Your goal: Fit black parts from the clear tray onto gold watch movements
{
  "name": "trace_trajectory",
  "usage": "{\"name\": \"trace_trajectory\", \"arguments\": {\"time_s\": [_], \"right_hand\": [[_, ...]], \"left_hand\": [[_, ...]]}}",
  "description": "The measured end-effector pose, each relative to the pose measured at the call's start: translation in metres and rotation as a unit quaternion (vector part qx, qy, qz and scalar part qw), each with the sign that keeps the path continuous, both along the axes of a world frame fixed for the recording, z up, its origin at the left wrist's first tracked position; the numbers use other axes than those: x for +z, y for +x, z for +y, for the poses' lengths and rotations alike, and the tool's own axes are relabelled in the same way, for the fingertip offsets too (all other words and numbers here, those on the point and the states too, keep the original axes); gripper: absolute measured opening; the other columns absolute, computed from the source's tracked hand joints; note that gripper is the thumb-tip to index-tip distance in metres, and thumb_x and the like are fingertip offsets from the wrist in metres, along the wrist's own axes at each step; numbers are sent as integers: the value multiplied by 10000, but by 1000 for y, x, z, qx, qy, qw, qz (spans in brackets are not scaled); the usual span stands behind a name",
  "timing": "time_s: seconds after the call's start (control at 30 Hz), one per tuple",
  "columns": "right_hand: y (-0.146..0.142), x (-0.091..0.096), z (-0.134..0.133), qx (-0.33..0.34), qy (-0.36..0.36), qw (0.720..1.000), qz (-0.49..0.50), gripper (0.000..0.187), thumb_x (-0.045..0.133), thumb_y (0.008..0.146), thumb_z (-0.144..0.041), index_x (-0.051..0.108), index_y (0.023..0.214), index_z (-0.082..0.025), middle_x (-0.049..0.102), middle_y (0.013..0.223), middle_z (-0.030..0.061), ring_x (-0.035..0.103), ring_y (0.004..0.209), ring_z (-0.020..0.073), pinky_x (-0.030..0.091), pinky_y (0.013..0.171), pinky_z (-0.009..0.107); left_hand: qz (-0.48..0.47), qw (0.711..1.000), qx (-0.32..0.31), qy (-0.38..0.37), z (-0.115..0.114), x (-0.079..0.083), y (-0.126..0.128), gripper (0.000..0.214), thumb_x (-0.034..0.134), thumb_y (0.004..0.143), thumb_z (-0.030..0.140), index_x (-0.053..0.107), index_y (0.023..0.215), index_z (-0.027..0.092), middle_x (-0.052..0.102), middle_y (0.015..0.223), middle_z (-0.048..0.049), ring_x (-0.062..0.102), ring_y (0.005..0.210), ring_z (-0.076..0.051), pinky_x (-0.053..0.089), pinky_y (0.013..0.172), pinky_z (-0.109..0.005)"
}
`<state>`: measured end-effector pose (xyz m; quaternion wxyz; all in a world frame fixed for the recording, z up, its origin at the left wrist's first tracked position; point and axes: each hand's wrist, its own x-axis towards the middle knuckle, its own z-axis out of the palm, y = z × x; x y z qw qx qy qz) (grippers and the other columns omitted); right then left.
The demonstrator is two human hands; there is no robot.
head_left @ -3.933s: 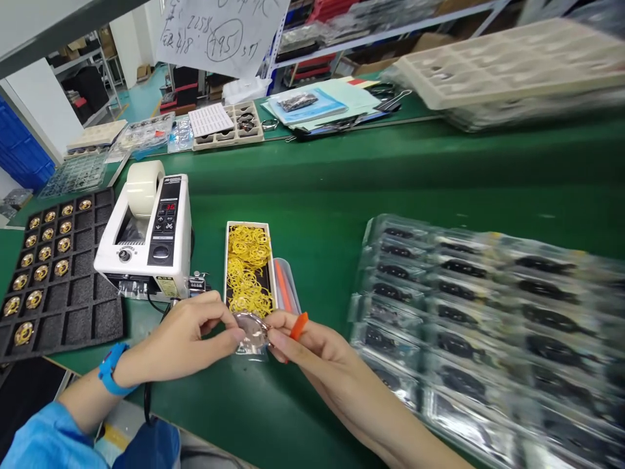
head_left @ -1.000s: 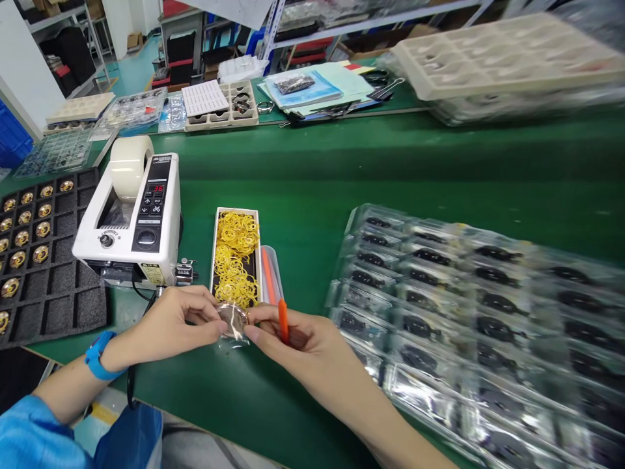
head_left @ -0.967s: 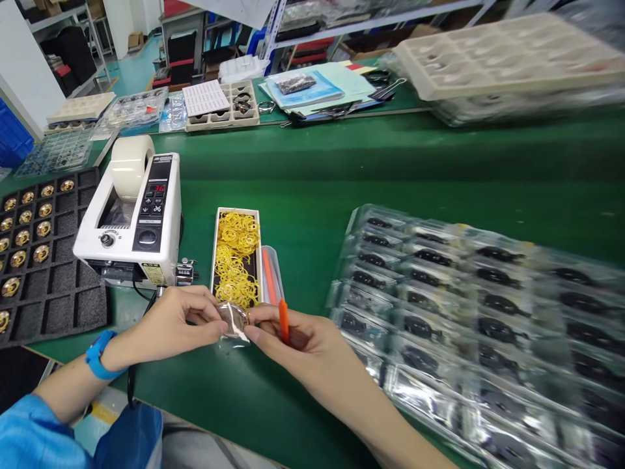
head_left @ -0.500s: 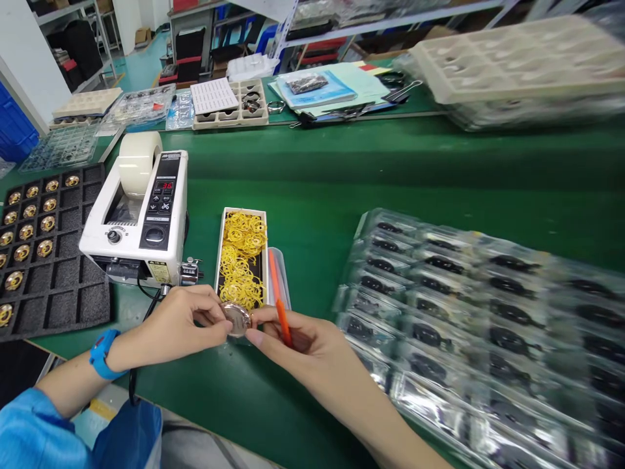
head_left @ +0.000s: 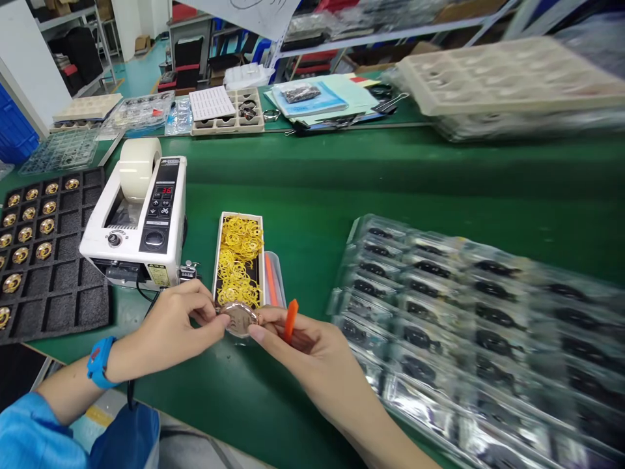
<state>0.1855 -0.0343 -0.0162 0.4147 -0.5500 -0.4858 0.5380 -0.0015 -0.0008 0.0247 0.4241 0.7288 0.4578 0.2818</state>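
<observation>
Both hands meet just above the near edge of the green table, pinching a small round metal watch case (head_left: 239,318) between them. My left hand (head_left: 174,324) grips its left rim with closed fingers. My right hand (head_left: 297,339) pinches the right rim and also carries an orange stick (head_left: 290,320) between its fingers. Directly behind the case lies a narrow white box of yellow rings (head_left: 238,260), with a clear tube (head_left: 275,280) beside it.
A white tape dispenser (head_left: 139,218) stands at the left, next to a black foam tray (head_left: 46,260) with gold parts. Clear bags holding black parts (head_left: 463,326) cover the right. Beige trays (head_left: 502,75), papers (head_left: 322,98) and shelves fill the back.
The clear wrapping seen round the case earlier is gone from between my fingers; the bare case now shows. The orange stick has tilted upright. The view shifted slightly.
</observation>
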Motion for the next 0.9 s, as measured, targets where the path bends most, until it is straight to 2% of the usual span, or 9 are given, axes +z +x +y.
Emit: {"name": "trace_trajectory", "arguments": {"time_s": [0.1, 0.17, 0.27, 0.33, 0.43, 0.57, 0.7, 0.77, 0.9], "right_hand": [[3, -3, -2, -15, 1, 1000, 15, 352, 691, 736, -550, 683, 688, -201, 471, 532, -17, 475, 554, 143, 390, 510, 252], [3, -3, -3, -26, -10, 999, 29, 336, 694, 749, -544, 691, 731, -208, 478, 535, -17, 499, 575, 154, 412, 534, 261], [1, -2, -5, -7, -16, 998, 55, 339, 715, 732, -548, 702, 734, -210, 499, 527, -12, 516, 576, 163, 446, 564, 277], [-2, 0, -7, 18, -23, 996, 86, 343, 742, 708, -544, 706, 723, -203, 564, 572, 10, 549, 607, 174, 473, 600, 289], [-6, 8, -10, 26, -60, 986, 156, 345, 768, 687, -535, 711, 730, -197, 640, 653, 38, 593, 671, 190, 491, 663, 300], [-8, 14, -12, 56, -86, 972, 210, 325, 777, 697, -515, 732, 777, -203, 663, 679, 28, 590, 671, 166, 472, 680, 278], [-9, 10, -10, 111, -78, 970, 204, 372, 752, 717, -540, 728, 831, -187, 689, 751, 51, 600, 713, 186, 472, 701, 299], [-10, 7, -9, 117, -77, 969, 202, 375, 748, 719, -546, 713, 816, -185, 677, 735, 45, 589, 704, 186, 468, 706, 308], [-10, 5, -7, 114, -89, 965, 217, 385, 776, 685, -549, 696, 786, -186, 631, 721, 25, 532, 687, 159, 434, 690, 287]], "left_hand": [[35, 996, 23, 76, -1, 2, -3, 272, 574, 840, 188, 487, 582, 171, 533, 669, 0, 504, 590, -97, 411, 517, -212], [24, 988, 32, 149, -3, 1, -4, 227, 572, 856, 188, 528, 634, 170, 553, 707, -17, 524, 615, -106, 431, 517, -213], [-8, 960, 1, 279, -5, -3, -2, 92, 585, 873, 183, 654, 816, 162, 642, 945, -104, 630, 853, -170, 535, 689, -275], [-19, 951, -42, 305, -5, -7, 0, 117, 593, 885, 207, 697, 930, 178, 645, 1130, -148, 637, 1031, -217, 551, 822, -340], [-33, 961, -93, 259, -2, -12, 1, 196, 632, 873, 303, 714, 1023, 206, 639, 1228, -148, 623, 1128, -238, 535, 913, -374], [-65, 965, -141, 210, 2, -13, 2, 312, 686, 820, 362, 695, 1093, 212, 697, 1175, -114, 653, 1088, -223, 500, 976, -375], [-64, 966, -150, 199, 1, -13, 7, 297, 687, 770, 303, 677, 1044, 189, 731, 1125, -106, 676, 1058, -228, 488, 995, -391], [-67, 969, -151, 186, 0, -14, 8, 275, 661, 755, 239, 661, 1024, 187, 739, 1113, -95, 683, 1055, -222, 466, 1032, -409], [-53, 982, -143, 113, -3, -17, 9, 296, 659, 701, 160, 639, 992, 207, 728, 1156, -59, 670, 1109, -218, 381, 1128, -435]]}}
